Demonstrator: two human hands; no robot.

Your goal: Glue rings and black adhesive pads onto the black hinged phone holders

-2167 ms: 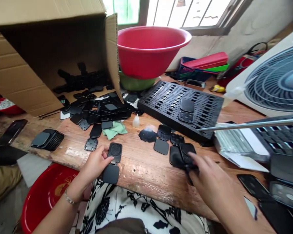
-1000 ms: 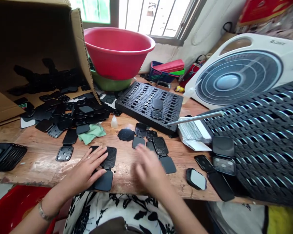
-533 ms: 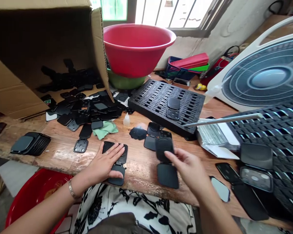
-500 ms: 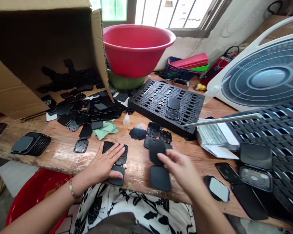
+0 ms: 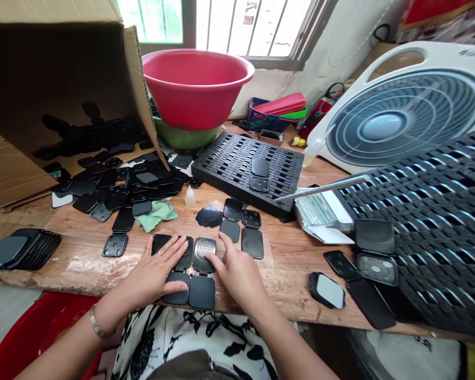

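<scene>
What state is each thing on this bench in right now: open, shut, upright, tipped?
left hand, open, flat on the left case
right hand, open, fingertips on the right case
both cases, lying open, side by side
cardboard box, on its side, mouth open, black parts spilling out
red basin, upright, stacked on the green basin
small bottle, upright
green cloth, crumpled
fan, running or not, cannot tell
</scene>
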